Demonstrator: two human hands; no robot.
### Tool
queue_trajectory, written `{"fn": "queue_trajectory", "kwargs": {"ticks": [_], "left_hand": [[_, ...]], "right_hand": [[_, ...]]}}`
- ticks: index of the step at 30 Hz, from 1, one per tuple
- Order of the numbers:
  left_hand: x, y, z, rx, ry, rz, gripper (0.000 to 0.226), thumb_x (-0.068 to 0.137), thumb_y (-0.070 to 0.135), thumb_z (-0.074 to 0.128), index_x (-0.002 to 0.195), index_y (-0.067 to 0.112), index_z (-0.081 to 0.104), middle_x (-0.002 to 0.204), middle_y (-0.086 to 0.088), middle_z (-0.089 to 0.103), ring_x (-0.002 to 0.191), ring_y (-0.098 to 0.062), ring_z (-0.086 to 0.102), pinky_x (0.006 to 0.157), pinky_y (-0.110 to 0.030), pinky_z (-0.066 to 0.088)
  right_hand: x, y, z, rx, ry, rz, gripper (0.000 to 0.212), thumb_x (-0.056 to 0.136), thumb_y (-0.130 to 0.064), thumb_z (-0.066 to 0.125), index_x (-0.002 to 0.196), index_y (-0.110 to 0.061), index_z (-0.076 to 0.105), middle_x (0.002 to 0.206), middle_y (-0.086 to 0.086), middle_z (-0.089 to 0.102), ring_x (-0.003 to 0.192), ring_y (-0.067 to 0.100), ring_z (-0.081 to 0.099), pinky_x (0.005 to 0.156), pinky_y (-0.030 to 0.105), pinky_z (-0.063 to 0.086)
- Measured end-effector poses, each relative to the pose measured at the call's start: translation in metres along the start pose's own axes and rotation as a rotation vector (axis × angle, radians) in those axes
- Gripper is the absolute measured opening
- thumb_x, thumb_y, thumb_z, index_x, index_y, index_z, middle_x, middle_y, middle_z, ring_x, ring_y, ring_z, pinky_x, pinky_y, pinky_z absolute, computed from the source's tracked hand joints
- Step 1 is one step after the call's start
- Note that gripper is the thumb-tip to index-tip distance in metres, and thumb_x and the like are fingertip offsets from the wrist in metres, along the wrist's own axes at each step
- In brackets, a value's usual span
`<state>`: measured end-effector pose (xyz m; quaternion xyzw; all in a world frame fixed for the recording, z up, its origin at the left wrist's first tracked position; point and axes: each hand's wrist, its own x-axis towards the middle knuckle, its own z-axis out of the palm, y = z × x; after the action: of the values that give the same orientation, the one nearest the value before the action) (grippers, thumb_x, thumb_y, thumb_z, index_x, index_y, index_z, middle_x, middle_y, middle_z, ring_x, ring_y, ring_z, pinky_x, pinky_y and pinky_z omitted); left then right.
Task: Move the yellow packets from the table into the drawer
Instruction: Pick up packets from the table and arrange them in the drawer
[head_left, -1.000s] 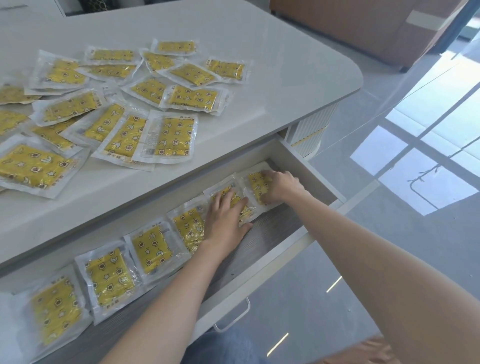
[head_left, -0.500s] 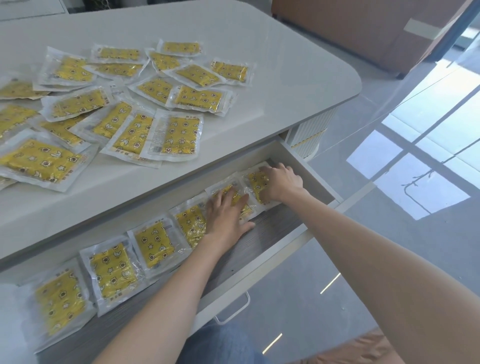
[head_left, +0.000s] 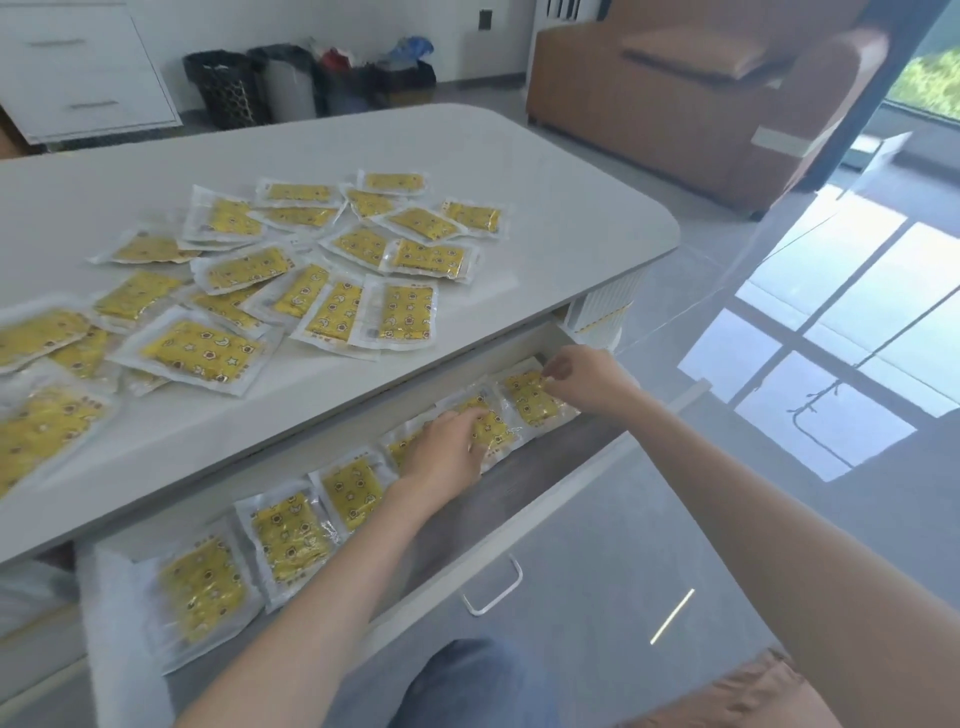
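Tabletop (head_left: 519, 171), drawer (head_left: 519, 488) below w/ yellow packets (head_left: 285, 535); L hand (head_left: 447, 449) flat on one, R hand (head_left: 584, 379) pinching next.

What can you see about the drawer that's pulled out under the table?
The drawer is pulled open from under the white table. Its sides and front look white and its floor looks like dark wood grain. A thin looped handle sits on the front. A row of yellow packets lies flat along its back. The left hand rests on one packet, and the right hand pinches the end packet.
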<state>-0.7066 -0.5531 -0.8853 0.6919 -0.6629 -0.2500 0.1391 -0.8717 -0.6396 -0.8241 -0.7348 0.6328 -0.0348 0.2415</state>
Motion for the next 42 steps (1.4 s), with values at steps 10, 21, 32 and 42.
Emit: {"fn": "queue_trajectory", "kwargs": {"ticks": [10, 21, 32, 42], "left_hand": [[-0.061, 0.005, -0.067, -0.049, 0.169, 0.114, 0.039, 0.095, 0.028, 0.049, 0.134, 0.032, 0.047, 0.125, 0.008, 0.059, 0.106, -0.014, 0.059, 0.087, -0.034, 0.051], [-0.107, -0.065, -0.131, -0.08, 0.403, 0.015, 0.038, 0.095, 0.024, 0.049, 0.133, 0.026, 0.05, 0.129, 0.003, 0.057, 0.115, -0.018, 0.054, 0.087, -0.034, 0.047], [-0.167, -0.188, -0.164, 0.039, 0.493, -0.312, 0.054, 0.093, 0.027, 0.051, 0.145, 0.018, 0.036, 0.154, -0.006, 0.027, 0.142, -0.03, 0.016, 0.112, -0.042, 0.023], [-0.185, -0.206, -0.168, 0.164, 0.304, -0.388, 0.047, 0.099, 0.047, 0.029, 0.145, 0.04, 0.029, 0.157, 0.006, 0.018, 0.143, -0.026, 0.016, 0.113, -0.053, 0.01]], "right_hand": [[-0.079, -0.046, -0.017, 0.31, 0.186, -0.091, 0.024, 0.09, -0.017, 0.055, 0.112, -0.019, 0.062, 0.084, -0.008, 0.06, 0.069, 0.004, 0.055, 0.055, 0.017, 0.04], [-0.121, -0.119, 0.019, 0.411, 0.177, -0.262, 0.03, 0.092, -0.019, 0.055, 0.122, -0.021, 0.055, 0.103, -0.006, 0.063, 0.078, 0.008, 0.059, 0.058, 0.016, 0.045], [-0.115, -0.224, 0.104, 0.012, 0.093, -0.605, 0.04, 0.094, -0.016, 0.05, 0.134, -0.018, 0.046, 0.136, 0.002, 0.047, 0.116, 0.02, 0.051, 0.09, 0.038, 0.049], [-0.082, -0.264, 0.141, -0.222, 0.016, -0.563, 0.057, 0.1, -0.021, 0.03, 0.151, -0.007, 0.009, 0.16, 0.006, -0.004, 0.148, 0.021, 0.004, 0.113, 0.039, 0.024]]}}
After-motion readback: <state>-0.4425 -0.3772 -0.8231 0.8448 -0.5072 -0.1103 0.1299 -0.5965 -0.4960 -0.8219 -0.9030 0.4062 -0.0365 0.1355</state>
